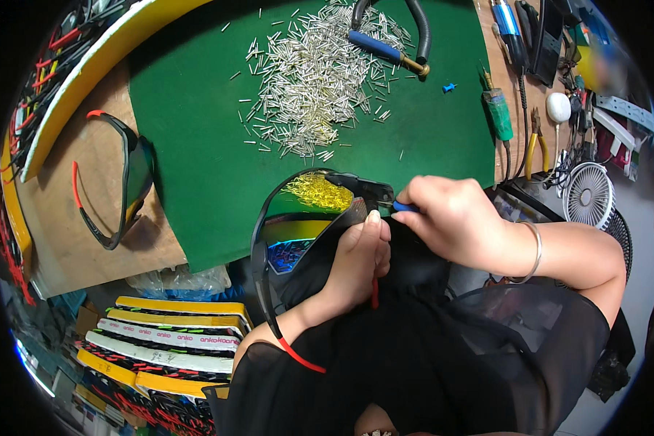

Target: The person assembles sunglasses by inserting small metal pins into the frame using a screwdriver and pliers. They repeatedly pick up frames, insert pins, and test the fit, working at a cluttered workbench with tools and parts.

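Observation:
Black sports sunglasses (pixel 260 272) with a red temple tip are held in front of my body, tilted, their lens reflecting yellow and blue. My left hand (pixel 357 258) grips them, thumb and fingers pinched near the hinge at the right end. My right hand (pixel 454 218) is closed around a small blue-handled tool (pixel 405 207), its thin tip pointing at that hinge. My fingers cover most of the tool, so its exact kind does not show. Beyond the glasses, a large heap of small silver metal pins (pixel 312 80) lies on the green mat (pixel 203 182).
Another pair of sunglasses (pixel 127 182) lies on the wood at left. A blue-handled rod with a brass end (pixel 378 47) and a blue push pin (pixel 450 88) lie on the mat. Pliers (pixel 536 145), a green-handled tool (pixel 498 112) and a white fan (pixel 588 192) stand right. Packed trays (pixel 171 338) sit lower left.

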### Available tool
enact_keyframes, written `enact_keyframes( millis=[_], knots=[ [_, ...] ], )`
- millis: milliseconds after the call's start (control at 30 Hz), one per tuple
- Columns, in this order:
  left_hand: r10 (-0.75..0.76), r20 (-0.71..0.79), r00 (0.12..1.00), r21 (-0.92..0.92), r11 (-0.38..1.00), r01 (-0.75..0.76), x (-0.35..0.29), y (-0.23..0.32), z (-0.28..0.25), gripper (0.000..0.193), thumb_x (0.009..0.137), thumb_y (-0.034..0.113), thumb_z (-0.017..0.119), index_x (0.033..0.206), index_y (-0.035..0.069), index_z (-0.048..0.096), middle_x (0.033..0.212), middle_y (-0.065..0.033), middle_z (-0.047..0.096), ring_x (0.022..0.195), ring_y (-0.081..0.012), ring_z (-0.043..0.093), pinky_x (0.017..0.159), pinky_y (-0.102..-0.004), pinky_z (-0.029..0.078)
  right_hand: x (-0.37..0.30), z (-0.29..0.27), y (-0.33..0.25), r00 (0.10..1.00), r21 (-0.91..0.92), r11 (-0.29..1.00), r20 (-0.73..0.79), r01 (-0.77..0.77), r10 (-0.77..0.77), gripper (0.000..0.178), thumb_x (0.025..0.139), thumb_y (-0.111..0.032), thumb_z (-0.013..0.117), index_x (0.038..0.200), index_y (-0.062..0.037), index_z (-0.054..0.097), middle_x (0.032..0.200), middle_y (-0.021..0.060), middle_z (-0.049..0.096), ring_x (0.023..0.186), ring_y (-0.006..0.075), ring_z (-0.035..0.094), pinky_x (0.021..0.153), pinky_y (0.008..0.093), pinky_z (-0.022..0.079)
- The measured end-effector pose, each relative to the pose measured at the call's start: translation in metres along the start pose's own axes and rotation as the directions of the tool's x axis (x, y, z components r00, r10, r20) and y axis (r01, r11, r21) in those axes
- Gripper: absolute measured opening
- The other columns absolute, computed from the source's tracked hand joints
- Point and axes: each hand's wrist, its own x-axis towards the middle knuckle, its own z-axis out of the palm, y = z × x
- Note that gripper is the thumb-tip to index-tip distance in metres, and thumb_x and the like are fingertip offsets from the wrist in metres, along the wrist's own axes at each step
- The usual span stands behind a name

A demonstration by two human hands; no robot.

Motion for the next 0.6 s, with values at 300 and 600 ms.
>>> enact_keyframes(
  millis=[300, 600],
  knots=[
    [-0.012, 0.081, 0.997, -0.011, 1.000, 0.013, 0.004, -0.004, -0.005, 0.032, 0.093, 0.035, 0.036, 0.073, 0.012, 0.043, 0.050, 0.0044, 0.028, 0.042, -0.0065, 0.025, 0.039, -0.0215, 0.021, -0.003, 0.003, 0.010, 0.921, -0.344, 0.870, -0.035, 0.352, -0.387, 0.013, 0.063, -0.013, 0.058, 0.072, -0.0069, 0.053, 0.062, 0.0037, 0.038, 0.047, 0.0136, 0.049, 0.038, 0.0258, 0.042],
    [0.018, -0.019, 1.000, 0.008, 1.000, -0.018, 0.001, -0.005, 0.003, 0.030, 0.094, 0.032, 0.036, 0.074, 0.011, 0.043, 0.050, 0.0049, 0.027, 0.041, -0.0058, 0.023, 0.039, -0.0199, 0.019, -0.003, -0.001, -0.010, 0.999, -0.098, 0.995, 0.030, -0.019, 0.023, 0.019, 0.074, -0.013, 0.061, 0.080, -0.0016, 0.047, 0.064, 0.0137, 0.053, 0.059, 0.0340, 0.056, 0.055, 0.0382, 0.047]
  ],
)
